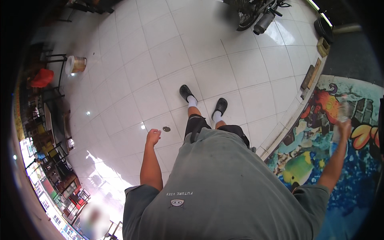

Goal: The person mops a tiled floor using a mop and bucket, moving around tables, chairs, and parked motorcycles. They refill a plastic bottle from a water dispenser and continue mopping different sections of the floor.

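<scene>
My left hand (153, 137) hangs over the pale floor, empty, its fingers loosely curled and slightly apart. Past its fingertips a small dark round piece (166, 129), perhaps a drain cover, lies in the floor. Off to the right, my right hand (344, 127) is raised in front of a painted wall and closed around a clear bottle-like thing (343, 111). Motion and the busy picture behind blur its outline, so I cannot tell its exact kind. My feet in black clogs (220, 107) stand on the tiles.
The wall (298, 168) on the right carries a colourful sea mural. A motorcycle (264, 22) stands at the far side. A bucket (76, 65) and dark tables and chairs (52, 116) line the left. Wooden pieces (308, 77) and a yellowish block (323, 47) lie along the wall's foot.
</scene>
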